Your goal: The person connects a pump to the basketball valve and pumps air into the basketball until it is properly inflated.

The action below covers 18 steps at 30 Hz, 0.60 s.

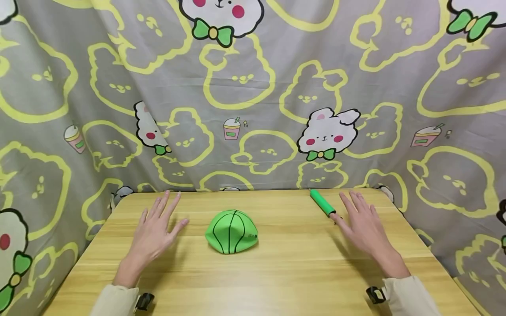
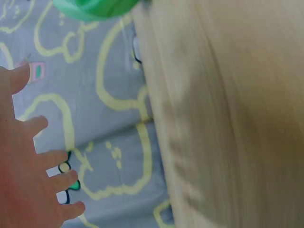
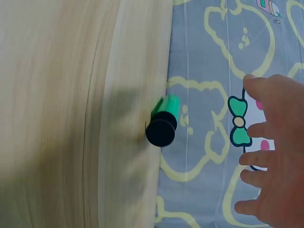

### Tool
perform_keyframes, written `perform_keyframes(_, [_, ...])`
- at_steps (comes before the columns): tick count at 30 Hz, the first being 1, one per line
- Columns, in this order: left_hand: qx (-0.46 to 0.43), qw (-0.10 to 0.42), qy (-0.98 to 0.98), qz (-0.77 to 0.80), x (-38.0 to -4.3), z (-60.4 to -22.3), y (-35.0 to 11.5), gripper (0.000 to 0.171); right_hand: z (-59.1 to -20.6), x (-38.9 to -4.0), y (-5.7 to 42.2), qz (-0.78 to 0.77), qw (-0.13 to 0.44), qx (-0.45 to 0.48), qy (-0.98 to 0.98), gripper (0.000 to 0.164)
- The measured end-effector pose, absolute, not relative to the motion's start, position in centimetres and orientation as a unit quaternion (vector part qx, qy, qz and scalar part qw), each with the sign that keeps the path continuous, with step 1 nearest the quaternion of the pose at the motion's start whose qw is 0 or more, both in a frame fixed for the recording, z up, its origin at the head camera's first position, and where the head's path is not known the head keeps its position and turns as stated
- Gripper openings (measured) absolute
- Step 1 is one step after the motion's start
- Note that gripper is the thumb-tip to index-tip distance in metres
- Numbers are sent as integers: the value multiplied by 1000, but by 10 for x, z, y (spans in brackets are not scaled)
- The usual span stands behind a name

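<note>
On table point(image 1: 276, 281), green tube point(image 1: 322, 202), slanting away leftward

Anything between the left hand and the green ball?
Nothing visible stands in the way: in the head view, only tabletop shows between the left hand and the green ball. The green cylinder lies off to the ball's right, near the right hand.

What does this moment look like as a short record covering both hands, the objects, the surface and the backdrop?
left hand: fingers spread, holding nothing
right hand: fingers spread, holding nothing, nearest the green tube
green ball: black lines, dented, on the table between the hands
green tube: black near end, by the table's far edge
table: wood-grain top
backdrop: grey cloth with cartoon animals
</note>
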State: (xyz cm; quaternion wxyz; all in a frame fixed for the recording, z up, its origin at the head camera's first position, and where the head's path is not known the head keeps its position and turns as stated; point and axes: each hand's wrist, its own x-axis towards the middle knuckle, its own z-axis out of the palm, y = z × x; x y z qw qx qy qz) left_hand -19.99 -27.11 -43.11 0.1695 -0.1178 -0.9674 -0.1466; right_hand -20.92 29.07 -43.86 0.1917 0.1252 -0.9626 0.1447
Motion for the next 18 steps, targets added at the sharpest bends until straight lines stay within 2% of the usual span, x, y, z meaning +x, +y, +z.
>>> perform_keyframes(12, [-172,155,-941,-246,-202,-430,-222,69,-451,-236,277,243,264,138,-923,54])
perform_keyframes(14, [-190,152,-932,-268,-202,-429,-213,68,-452,-243,274,256,263,136,-920,52])
perform_keyframes(18, [-228,132,-907,-328,-198,-425,-197,65,-455,-258,267,310,220,131,-916,49])
